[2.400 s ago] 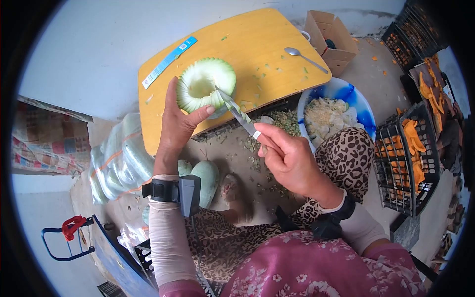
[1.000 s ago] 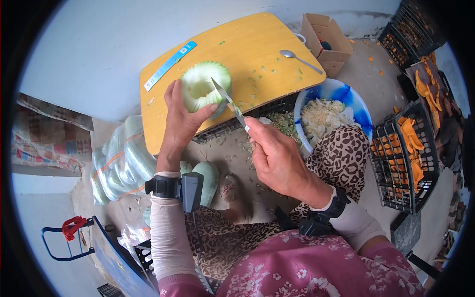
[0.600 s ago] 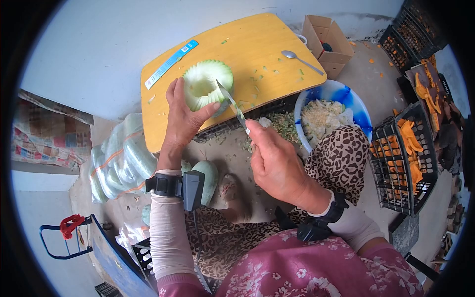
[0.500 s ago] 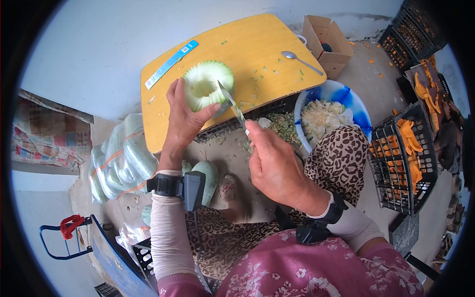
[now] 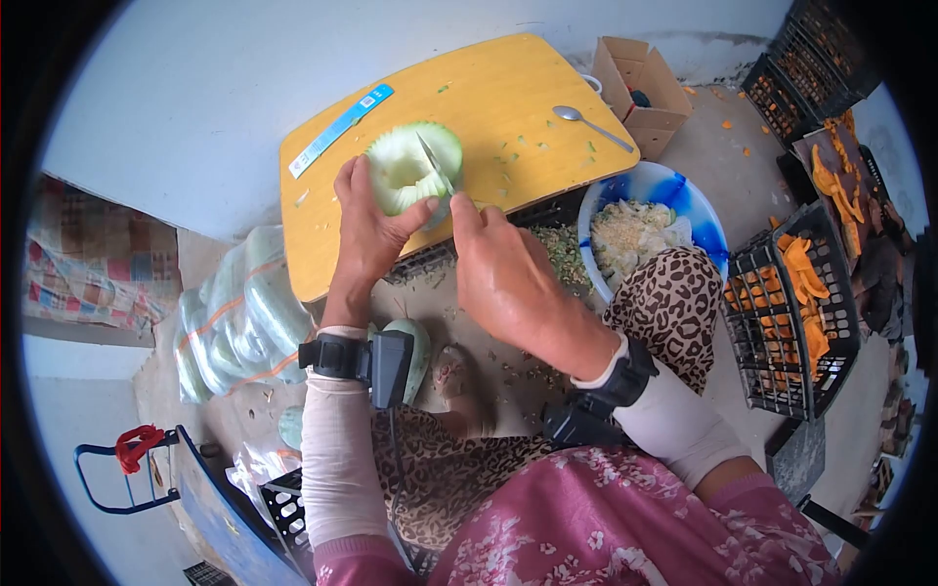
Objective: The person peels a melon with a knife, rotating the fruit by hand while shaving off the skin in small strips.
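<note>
A hollowed melon point(image 5: 442, 148) with green rind, white flesh and a notched rim sits at the near edge of the yellow table point(image 5: 489, 83). My left hand point(image 5: 376, 220) grips its left side, thumb at the front and fingers behind. In my right hand point(image 5: 508, 259), the fist is wrapped round the handle of a knife point(image 5: 433, 159). The blade points up and away, lying across the melon's right side and opening. My fingers hide most of the handle.
On the table lie a blue-and-white strip point(image 5: 342, 130), a spoon point(image 5: 591, 127) and green scraps. Right of it stand a cardboard box point(image 5: 640, 98), a blue-and-white basin point(image 5: 708, 220) of pale pulp and a black crate point(image 5: 772, 356) with orange pieces. Bagged gourds point(image 5: 244, 313) lie left.
My right hand has moved left and slightly up, bringing the knife further over the melon's opening. My left hand keeps its hold on the melon.
</note>
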A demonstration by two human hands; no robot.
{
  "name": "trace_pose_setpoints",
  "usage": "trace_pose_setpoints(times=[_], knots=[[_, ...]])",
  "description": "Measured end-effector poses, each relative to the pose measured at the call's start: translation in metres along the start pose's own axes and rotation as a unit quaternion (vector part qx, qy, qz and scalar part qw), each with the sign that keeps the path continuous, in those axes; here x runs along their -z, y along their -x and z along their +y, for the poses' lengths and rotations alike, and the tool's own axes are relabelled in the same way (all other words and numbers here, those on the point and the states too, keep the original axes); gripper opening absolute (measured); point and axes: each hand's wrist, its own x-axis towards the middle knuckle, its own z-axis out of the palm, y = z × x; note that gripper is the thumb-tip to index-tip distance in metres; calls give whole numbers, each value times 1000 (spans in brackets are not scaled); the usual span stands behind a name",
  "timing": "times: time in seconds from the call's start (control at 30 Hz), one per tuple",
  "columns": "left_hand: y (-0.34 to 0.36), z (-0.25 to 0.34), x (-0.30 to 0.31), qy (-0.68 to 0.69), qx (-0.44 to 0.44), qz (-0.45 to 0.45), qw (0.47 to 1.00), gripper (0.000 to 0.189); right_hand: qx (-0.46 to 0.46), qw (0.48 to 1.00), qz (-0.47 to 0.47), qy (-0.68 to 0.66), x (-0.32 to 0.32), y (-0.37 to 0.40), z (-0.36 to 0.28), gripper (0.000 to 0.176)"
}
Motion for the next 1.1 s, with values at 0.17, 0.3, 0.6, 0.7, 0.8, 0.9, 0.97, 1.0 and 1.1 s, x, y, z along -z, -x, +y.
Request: trace_pose_setpoints(times=[0.17, 0.3, 0.6, 0.7, 0.8, 0.9, 0.97, 1.0, 1.1], knots=[[2, -2, -2, 6, -25, 16, 1000, 106, 21, 999, 12, -29, -2, 6, 5, 41], [3, -9, -5, 6, -46, 31, 998, 107, 16, 997, 2, -73, 3, 22, 2, 43], [3, -9, -3, 36, -39, 24, 998, 99, 3, 990, -14, -141, 11, 67, 12, 48], [3, -6, -2, 33, -25, 12, 999, 98, 7, 989, -18, -149, 17, 70, 16, 49], [3, -6, -2, 30, -31, 12, 999, 97, 23, 989, -1, -147, 17, 73, 20, 48], [1, -8, 0, 30, -23, 10, 999, 96, -4, 984, -54, -170, 35, 76, 20, 47], [0, -10, 2, 38, -9, 8, 999, 95, -17, 982, -56, -182, 42, 74, 18, 46], [1, -9, 4, 45, 0, 7, 999, 95, -13, 983, -29, -183, 42, 73, 18, 46], [1, -8, 7, 58, 19, 5, 998, 96, 5, 979, 34, -202, 31, 61, 20, 43]])
